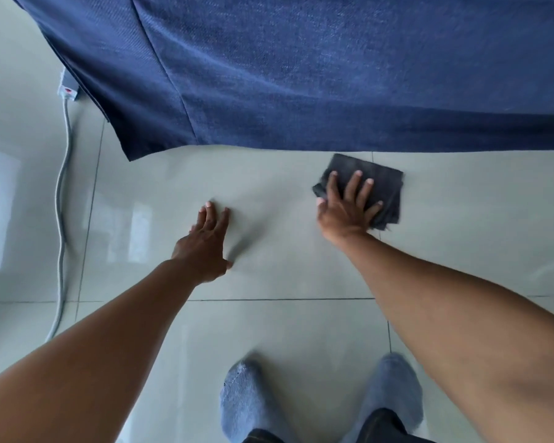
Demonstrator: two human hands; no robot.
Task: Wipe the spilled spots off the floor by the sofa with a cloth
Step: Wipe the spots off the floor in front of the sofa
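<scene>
Shiny pale grey floor tiles meet the big blue fabric sofa. Right hand, fingers wide, presses the dark grey folded cloth near the sofa's edge. Left hand rests open, empty. Wet tiles could make socks slip.

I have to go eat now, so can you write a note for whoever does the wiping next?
Right hand: spread flat, pressing the folded dark grey cloth onto the pale tiled floor, just in front of the blue fabric sofa.
Left hand: empty, fingers open, resting on the floor left of the cloth.
Done: I can't see any spots on the tiles, though the glare may hide some.
Left: check under the cloth and along the sofa edge, and wipe whatever remains. Mind the grey cable at far left.
</scene>
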